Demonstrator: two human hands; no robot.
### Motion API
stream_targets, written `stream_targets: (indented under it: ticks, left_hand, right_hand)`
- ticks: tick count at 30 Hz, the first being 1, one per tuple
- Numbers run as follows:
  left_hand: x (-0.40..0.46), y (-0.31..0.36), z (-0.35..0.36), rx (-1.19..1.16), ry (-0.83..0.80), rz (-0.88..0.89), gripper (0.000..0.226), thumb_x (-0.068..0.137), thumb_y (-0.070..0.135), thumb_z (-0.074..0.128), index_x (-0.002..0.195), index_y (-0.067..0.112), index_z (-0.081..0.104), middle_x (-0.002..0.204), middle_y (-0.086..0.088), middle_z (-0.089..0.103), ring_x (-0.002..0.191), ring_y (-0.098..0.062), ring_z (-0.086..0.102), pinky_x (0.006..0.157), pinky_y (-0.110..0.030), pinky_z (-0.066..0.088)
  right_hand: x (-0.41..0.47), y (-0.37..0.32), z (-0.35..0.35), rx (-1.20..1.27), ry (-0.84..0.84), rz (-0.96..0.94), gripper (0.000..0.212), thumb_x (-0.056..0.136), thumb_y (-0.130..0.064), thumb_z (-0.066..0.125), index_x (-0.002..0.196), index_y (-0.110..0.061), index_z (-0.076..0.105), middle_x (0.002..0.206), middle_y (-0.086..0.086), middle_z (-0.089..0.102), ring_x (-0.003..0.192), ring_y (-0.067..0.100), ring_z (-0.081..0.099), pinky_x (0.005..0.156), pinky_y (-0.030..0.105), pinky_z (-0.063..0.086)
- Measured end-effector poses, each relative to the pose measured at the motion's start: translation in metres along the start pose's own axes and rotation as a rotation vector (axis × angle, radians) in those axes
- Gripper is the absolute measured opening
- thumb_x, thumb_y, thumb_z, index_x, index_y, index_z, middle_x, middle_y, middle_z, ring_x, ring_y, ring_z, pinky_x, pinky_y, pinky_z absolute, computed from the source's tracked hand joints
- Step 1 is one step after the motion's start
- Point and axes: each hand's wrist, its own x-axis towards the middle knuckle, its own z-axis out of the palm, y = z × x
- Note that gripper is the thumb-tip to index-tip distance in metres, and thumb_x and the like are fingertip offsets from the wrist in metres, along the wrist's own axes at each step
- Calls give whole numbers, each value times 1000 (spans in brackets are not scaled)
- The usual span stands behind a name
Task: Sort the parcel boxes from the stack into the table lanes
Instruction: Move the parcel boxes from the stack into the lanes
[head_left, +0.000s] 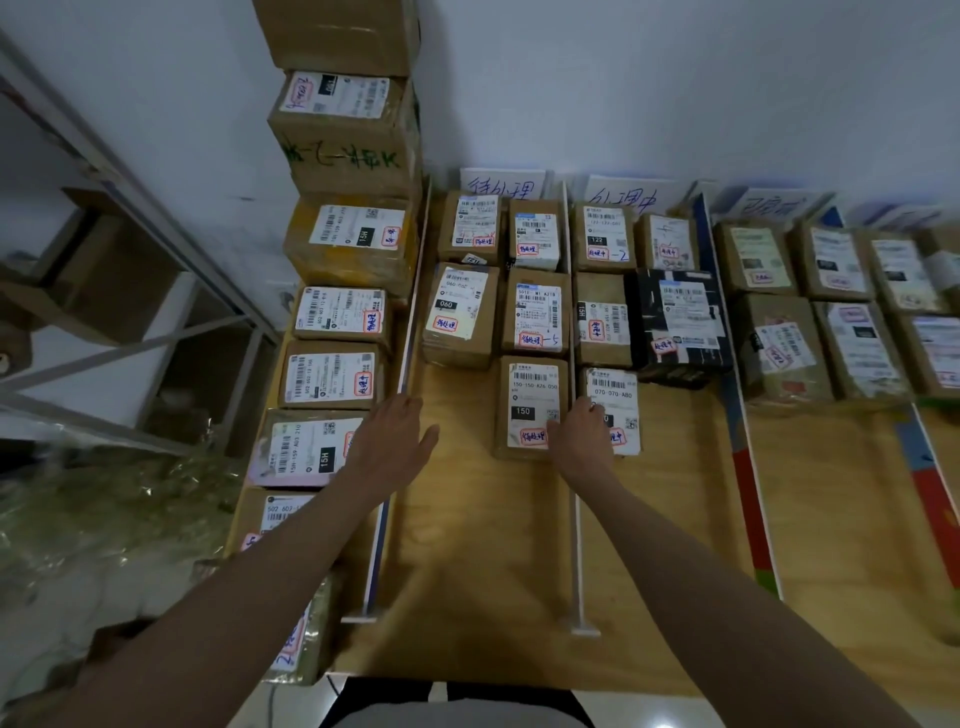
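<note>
At frame centre, the right hand (582, 434) holds a box (613, 410) at the divider (571, 395); the left hand (397, 441) hovers slack; a nudge could shove the neighbouring parcel (530, 408) askew.

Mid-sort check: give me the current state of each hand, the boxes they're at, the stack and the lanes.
Left hand: open, fingers straight, over the bare wooden table, holding nothing.
Right hand: resting on the near brown box labelled 070; grip unclear.
Brown box labelled 150: flat, label up, first lane.
Brown parcel stack: still many boxes.
White lane divider: upright.
</note>
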Motion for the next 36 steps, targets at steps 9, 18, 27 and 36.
stream_targets:
  ticks: [9,18,27,36]
  left_hand:
    - [-44,-25,-19,34,97,-67,41,99,36,45,129,9,52,126,-12,58,112,-28,56,96,-41,45]
    - [-110,-118,-32,1,111,-349,48,101,43,40,138,15,47,138,-8,52,123,-27,51,100,-42,43]
    - [-153,-196,-6,-107,-10,-411,47,100,44,38,136,13,46,140,-13,47,127,-34,49,99,-47,42]
    - [-152,-218,14,-154,-95,-226,49,103,44,36,138,10,44,113,-13,69,98,-32,66,86,-39,50]
  right_hand:
    - [-23,-20,-9,-118,103,-264,40,98,-21,53,133,-6,43,132,14,47,122,29,46,100,43,46]
    - [-71,-82,36,-206,42,-475,43,99,-26,48,135,-4,43,134,16,49,124,32,47,100,43,46]
    - [-147,-122,120,-186,-47,-469,37,101,-25,46,133,-9,44,131,12,53,121,29,48,98,42,45]
    - [-196,-151,176,-170,-169,-247,45,103,-26,42,143,-11,27,111,10,67,98,29,66,83,39,52]
